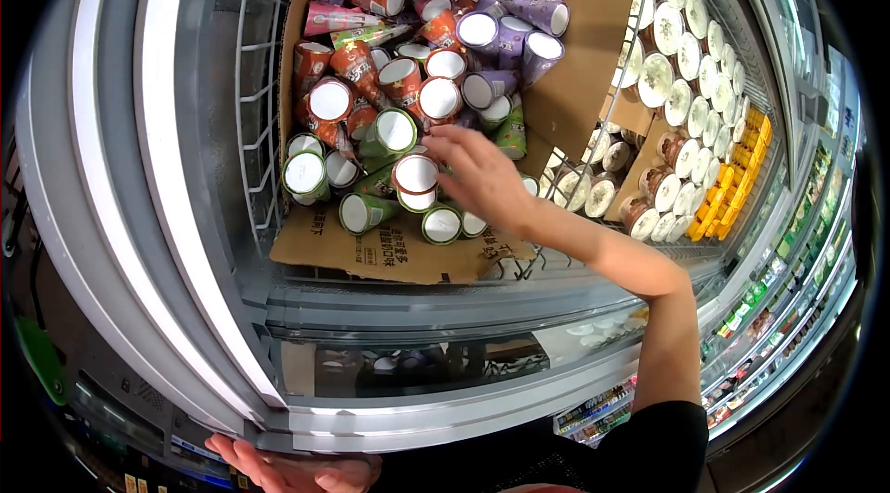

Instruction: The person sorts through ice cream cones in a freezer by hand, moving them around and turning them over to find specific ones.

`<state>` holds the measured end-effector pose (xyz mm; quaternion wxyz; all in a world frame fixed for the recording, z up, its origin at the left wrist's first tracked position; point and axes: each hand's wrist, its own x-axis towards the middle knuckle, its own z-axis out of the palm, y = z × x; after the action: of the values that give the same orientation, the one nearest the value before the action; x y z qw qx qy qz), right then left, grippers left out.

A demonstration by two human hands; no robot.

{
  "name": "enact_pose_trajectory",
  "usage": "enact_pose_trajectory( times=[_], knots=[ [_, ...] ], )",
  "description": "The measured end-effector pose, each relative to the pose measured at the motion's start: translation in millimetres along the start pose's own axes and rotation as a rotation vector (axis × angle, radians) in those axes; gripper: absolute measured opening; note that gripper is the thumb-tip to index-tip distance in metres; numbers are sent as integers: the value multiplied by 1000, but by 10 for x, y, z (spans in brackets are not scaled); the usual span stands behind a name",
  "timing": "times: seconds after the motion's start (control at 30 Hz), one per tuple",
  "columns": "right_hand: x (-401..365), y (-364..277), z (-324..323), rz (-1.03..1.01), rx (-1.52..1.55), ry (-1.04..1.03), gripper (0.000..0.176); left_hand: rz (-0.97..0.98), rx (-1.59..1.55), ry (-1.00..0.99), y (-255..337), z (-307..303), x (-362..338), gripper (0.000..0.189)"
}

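Note:
My right hand point(484, 176) reaches in from the right over a heap of wrapped ice cream cones, its fingers stretched out and a little curved. Its fingertips are right beside a red-rimmed ice cream cone point(414, 175) with a white lid. Just above that one lies a green ice cream cone point(396, 132). Red cones point(439, 98) and purple cones point(478, 31) are piled farther back, lids facing several ways. My left hand point(289, 472) is low at the freezer's front edge, palm turned up and fingers apart, with nothing in it.
A cardboard liner point(371, 247) sits under the cones inside a wire basket point(248, 113). To the right, rows of lidded cups point(667, 28) stand beside yellow packs point(732, 178). The freezer's metal frame point(167, 169) curves along the left and front.

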<state>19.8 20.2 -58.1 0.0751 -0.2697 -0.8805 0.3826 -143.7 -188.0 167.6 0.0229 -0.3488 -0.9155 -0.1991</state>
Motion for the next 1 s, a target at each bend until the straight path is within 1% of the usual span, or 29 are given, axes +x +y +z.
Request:
enact_pose_trajectory(
  times=[0.03,0.07,0.13,0.23,0.33,0.37,0.47,0.5,0.6,0.7,0.93,1.0],
  knots=[
    [-2,72,-58,103,-38,29,40,-8,4,2,0,-5,1,54],
    [1,163,-115,221,-119,-60,37,-14,7,2,6,-7,1,54],
    [-80,462,-88,306,-412,-365,28,-25,10,4,11,-13,-6,54],
    [-102,612,49,52,-579,-528,23,-33,28,17,47,1,-19,54],
    [-61,731,321,-109,-637,-758,26,-38,22,38,45,28,-7,54],
    [-4,747,355,-123,-643,-806,23,-36,23,32,41,29,-6,54],
    [113,790,413,-241,-679,-885,23,-25,18,21,17,8,-25,54],
    [97,845,455,-312,-702,-861,22,-25,14,17,7,8,-28,54],
    [85,890,462,-421,-759,-831,23,-21,9,10,-9,-8,-24,54],
    [87,864,358,-427,-745,-815,23,-19,12,12,-25,-35,-20,53],
    [89,728,-23,-390,-852,-830,27,-36,11,3,-55,-55,-25,52],
    [89,774,-83,-351,-877,-775,27,-35,6,0,-58,-71,-26,52]
  ],
)
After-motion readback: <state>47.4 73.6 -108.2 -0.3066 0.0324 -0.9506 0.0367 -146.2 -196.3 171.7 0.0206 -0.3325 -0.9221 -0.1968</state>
